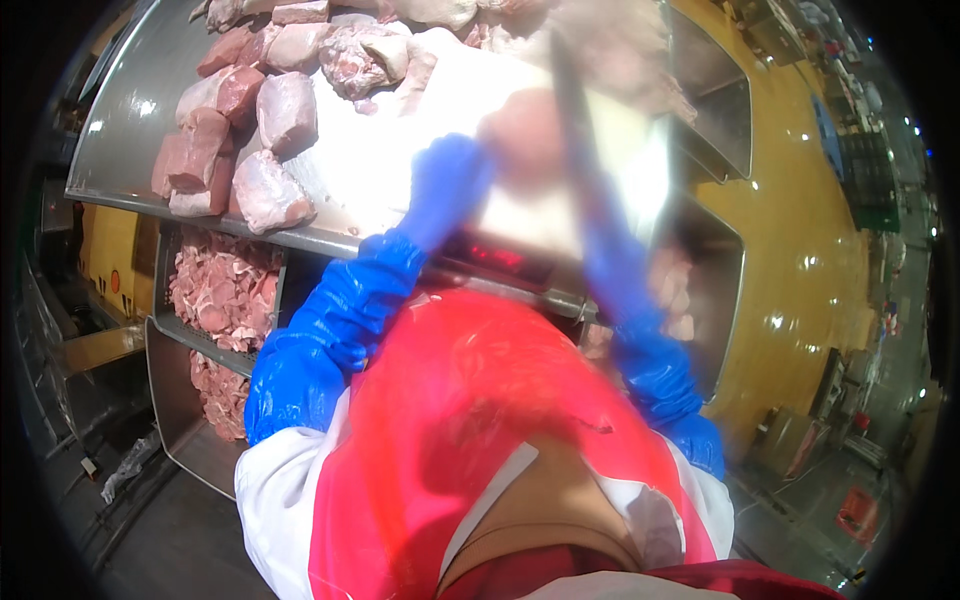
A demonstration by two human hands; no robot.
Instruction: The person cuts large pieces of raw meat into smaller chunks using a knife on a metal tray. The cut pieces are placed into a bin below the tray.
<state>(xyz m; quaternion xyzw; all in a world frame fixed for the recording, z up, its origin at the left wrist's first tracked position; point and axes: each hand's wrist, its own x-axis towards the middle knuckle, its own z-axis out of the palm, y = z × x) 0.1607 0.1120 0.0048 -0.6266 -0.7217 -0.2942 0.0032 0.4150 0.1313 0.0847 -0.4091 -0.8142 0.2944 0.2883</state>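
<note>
Right hand (608, 250) closed round knife (570, 100), blurred; left hand (450, 180) bunched beside meat piece (527, 135), grip unclear. Possible hazard: meat piece slipping, knife catching left hand.

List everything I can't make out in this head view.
In the head view:
- Right hand: exact finger positions, motion blur.
- Knife: cutting edge, motion blur.
- Left hand: contact with the raw meat piece, blur.
- Piled meat cuts: far end, cut off by the top edge.
</note>
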